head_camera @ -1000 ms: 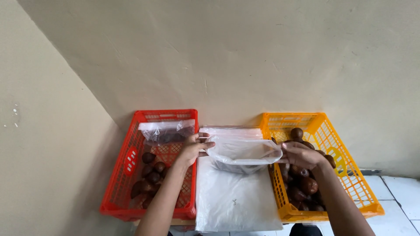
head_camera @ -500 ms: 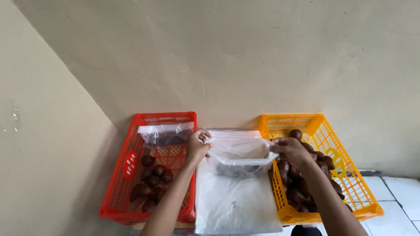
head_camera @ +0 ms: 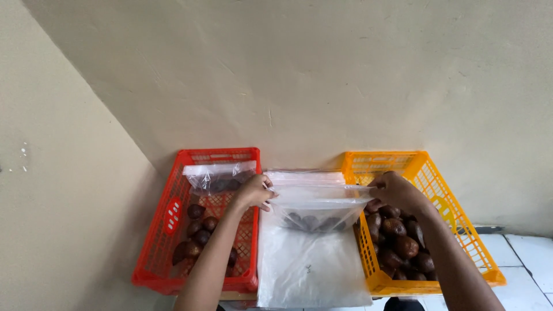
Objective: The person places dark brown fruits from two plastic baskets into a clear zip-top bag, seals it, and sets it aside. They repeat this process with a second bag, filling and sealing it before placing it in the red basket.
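At the centre of the frame a clear plastic bag [head_camera: 314, 210] hangs stretched between both hands, its long axis running left to right. The left hand [head_camera: 254, 193] pinches its left top corner, the right hand [head_camera: 396, 193] grips the right corner — each equally near. Dark brown fruits sit inside, probably a handful. It hovers above a stack of flat bags [head_camera: 308, 265], between the red crate [head_camera: 199, 230] and orange crate [head_camera: 426, 224].

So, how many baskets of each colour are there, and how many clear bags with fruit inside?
Red basket: 1
Orange basket: 1
Clear bags with brown fruit inside: 2, one lying in the red basket, one held between the left hand and the right hand
Total: 4
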